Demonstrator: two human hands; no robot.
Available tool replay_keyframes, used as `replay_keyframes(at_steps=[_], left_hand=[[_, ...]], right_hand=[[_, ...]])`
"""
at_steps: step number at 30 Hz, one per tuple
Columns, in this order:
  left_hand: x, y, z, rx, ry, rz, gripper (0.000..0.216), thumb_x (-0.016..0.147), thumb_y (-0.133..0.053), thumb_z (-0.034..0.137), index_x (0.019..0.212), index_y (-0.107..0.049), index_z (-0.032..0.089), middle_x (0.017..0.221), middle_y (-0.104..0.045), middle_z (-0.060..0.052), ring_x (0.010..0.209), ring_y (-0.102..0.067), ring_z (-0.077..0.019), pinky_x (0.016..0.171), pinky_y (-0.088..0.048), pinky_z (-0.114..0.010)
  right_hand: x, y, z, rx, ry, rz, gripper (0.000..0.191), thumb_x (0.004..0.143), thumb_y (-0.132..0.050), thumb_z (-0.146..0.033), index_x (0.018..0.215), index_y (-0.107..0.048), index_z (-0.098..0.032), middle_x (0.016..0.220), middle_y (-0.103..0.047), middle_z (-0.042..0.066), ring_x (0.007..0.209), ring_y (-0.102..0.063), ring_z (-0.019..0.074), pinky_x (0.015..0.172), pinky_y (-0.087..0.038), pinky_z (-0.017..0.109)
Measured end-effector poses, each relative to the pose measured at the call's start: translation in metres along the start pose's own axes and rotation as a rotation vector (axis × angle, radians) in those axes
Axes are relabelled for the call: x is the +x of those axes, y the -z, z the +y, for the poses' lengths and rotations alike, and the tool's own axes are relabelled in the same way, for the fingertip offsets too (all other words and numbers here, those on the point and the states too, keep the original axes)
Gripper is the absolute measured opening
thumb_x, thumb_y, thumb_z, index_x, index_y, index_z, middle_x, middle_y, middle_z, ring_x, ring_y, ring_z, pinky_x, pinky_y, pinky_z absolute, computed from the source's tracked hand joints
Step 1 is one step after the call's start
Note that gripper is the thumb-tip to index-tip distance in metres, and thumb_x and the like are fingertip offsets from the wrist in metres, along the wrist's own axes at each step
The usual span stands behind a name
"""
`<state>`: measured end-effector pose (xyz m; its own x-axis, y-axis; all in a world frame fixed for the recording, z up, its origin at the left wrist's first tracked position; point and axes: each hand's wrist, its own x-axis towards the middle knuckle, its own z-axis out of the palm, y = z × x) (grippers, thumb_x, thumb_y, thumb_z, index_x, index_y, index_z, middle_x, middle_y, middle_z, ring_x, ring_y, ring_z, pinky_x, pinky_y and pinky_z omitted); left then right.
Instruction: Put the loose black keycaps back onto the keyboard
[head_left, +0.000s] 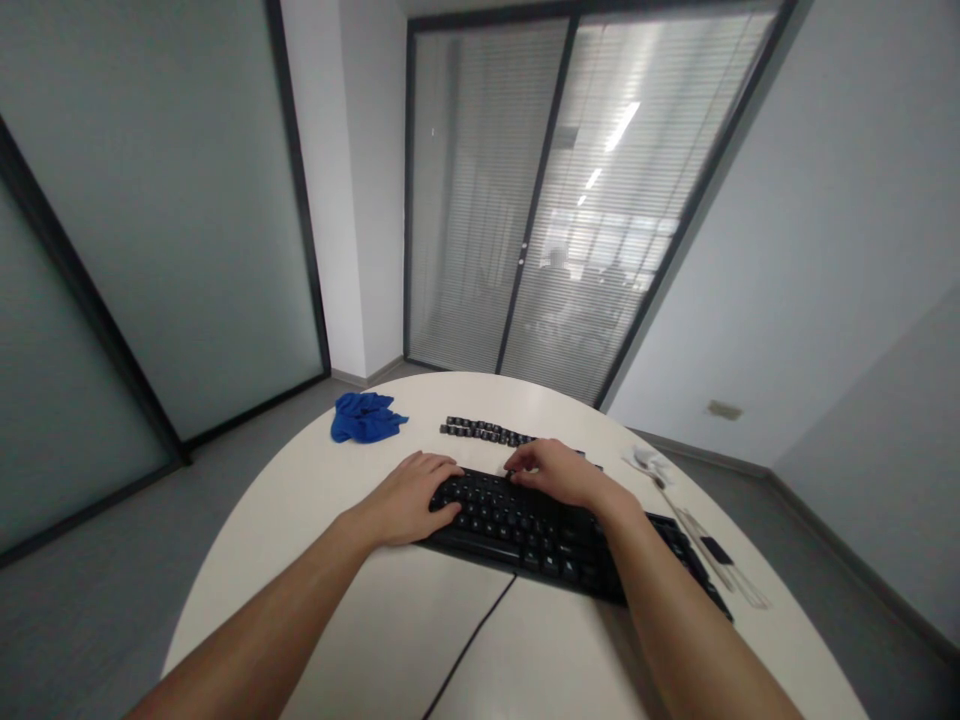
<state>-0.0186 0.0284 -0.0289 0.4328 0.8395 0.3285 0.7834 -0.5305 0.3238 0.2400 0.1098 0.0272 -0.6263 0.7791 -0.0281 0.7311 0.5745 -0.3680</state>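
Note:
A black keyboard [525,530] lies across the middle of a round white table [300,510]. My left hand [409,495] rests on the keyboard's left end, fingers wrapped over its edge. My right hand [551,470] sits at the keyboard's far edge with fingertips curled down, pinching at a key in the top row; whatever is between the fingers is too small to make out. Just beyond the keyboard, rows of loose black keycaps [484,431] are laid out on the table.
A crumpled blue cloth [364,417] lies at the table's far left. Small tools and a dark flat item [716,550] lie on clear plastic at the right edge. The keyboard's cable [472,640] runs toward me. Glass walls and a blinded door stand beyond.

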Motion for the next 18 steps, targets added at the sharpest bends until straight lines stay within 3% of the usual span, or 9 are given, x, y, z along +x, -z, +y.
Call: replay_keyframes(at_steps=[4, 8, 18], left_hand=[[0.000, -0.001, -0.001, -0.005, 0.001, -0.008, 0.037, 0.088, -0.061, 0.034, 0.124, -0.059, 0.024, 0.131, -0.062, -0.007, 0.122, -0.054, -0.0288, 0.110, -0.039, -0.048], [0.000, -0.001, -0.002, -0.007, 0.009, -0.012, 0.038, 0.088, -0.061, 0.036, 0.125, -0.059, 0.024, 0.133, -0.061, -0.008, 0.124, -0.053, -0.0295, 0.111, -0.037, -0.049], [-0.001, -0.001, -0.002, -0.010, 0.007, -0.010, 0.038, 0.089, -0.061, 0.036, 0.124, -0.059, 0.025, 0.132, -0.061, -0.008, 0.123, -0.053, -0.0296, 0.111, -0.038, -0.049]], right_hand=[[-0.007, 0.007, -0.010, 0.046, -0.008, -0.114, 0.022, 0.074, -0.072, -0.022, 0.095, -0.078, -0.019, 0.088, -0.078, 0.003, 0.080, -0.070, 0.0194, 0.070, -0.049, 0.025], [-0.007, 0.002, -0.015, 0.036, 0.001, -0.177, 0.023, 0.070, -0.075, -0.021, 0.093, -0.078, -0.020, 0.085, -0.078, 0.002, 0.078, -0.070, 0.0192, 0.069, -0.048, 0.024], [-0.006, -0.001, -0.026, -0.055, 0.008, -0.179, 0.023, 0.070, -0.073, -0.018, 0.092, -0.080, -0.022, 0.085, -0.078, 0.002, 0.079, -0.070, 0.0195, 0.069, -0.048, 0.024]])
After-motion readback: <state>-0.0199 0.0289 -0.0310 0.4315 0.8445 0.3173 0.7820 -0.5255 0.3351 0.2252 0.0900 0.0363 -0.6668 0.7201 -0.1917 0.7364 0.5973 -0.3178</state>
